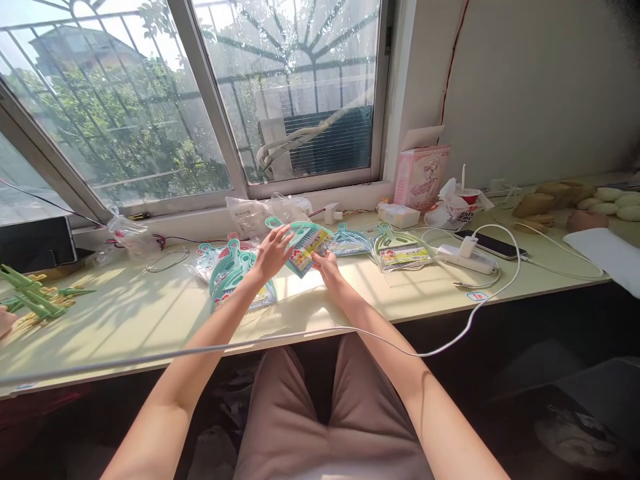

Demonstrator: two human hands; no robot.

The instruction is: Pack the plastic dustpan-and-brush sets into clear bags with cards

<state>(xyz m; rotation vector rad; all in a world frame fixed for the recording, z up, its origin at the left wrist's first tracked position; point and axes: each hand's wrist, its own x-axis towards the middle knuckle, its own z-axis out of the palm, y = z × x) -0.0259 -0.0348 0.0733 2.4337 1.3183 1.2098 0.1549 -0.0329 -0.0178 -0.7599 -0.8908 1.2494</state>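
Note:
Above the table I hold a small teal dustpan-and-brush set [313,243] with a printed yellow and blue card, tilted with its handle to the upper left. My left hand [274,252] grips its left side near the handle, fingers over the front. At the lower right edge, my right hand [327,265] pinches it with the thumb in front. Left of my left hand lies a pile of similar dustpan sets [235,277], teal and red. Behind and right of my right hand are a blue dustpan set [350,241] and a stack of green ones [403,252].
A white power strip [466,259], a phone [493,245] and loose cables lie at the right. One white cable [320,331] runs across the table's front. Clear plastic bags [265,212] and a pink box [423,175] stand by the window. Another person's hand [6,322] shows far left beside green sticks [37,297].

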